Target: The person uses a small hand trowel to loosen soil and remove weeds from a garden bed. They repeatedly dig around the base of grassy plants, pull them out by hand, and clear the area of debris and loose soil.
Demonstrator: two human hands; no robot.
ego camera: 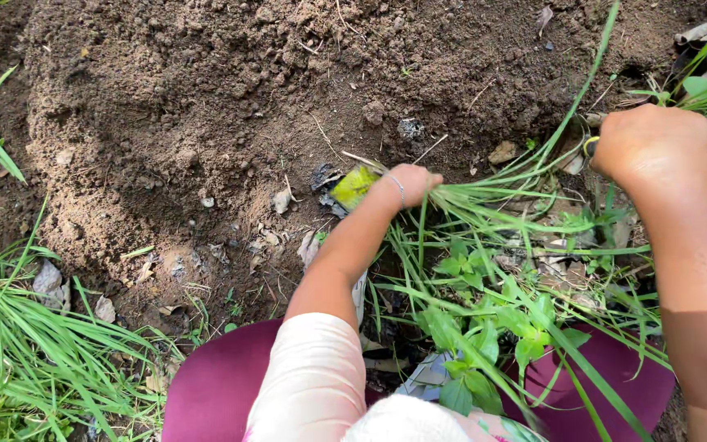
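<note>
My left hand (412, 183) is closed around a bunch of long green grass blades (493, 200) at the foot of a mound of dark soil (231, 98). A thin bracelet sits on that wrist. My right hand (652, 143) is clenched at the right, gripping a tool handle with a yellow band (589, 146); the tool's working end is hidden in the grass. Broad-leaved green weeds (484, 327) grow below the grass, between my two arms.
A yellow-green scrap (355, 186) lies in the soil beside my left hand. Dry leaves and small stones (281, 199) dot the dirt. Tall grass (18, 352) fills the lower left. My maroon-clad knees (214, 381) sit at the bottom edge.
</note>
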